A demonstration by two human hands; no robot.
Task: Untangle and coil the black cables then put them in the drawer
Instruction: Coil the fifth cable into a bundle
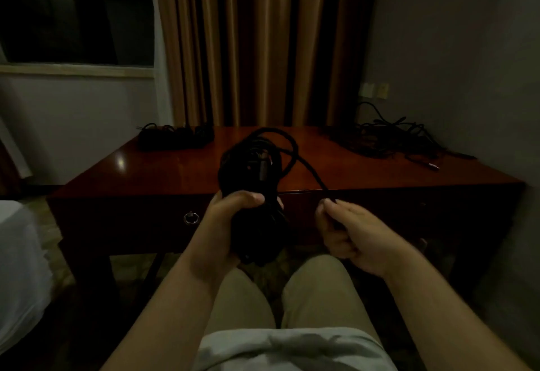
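Cable coil (251,166) within left-hand fingers (248,197).

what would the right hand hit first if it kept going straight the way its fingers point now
Probably the coiled black cable held by the left hand. The right hand pinches the cable's loose end and its fingers point leftward. Depth is unclear, so it might instead reach the desk's drawer front.

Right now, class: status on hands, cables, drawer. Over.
Left hand grips black cable coil. Right hand pinches its loose end. Tangled black cables on wooden desk. Ring-pull drawer closed.
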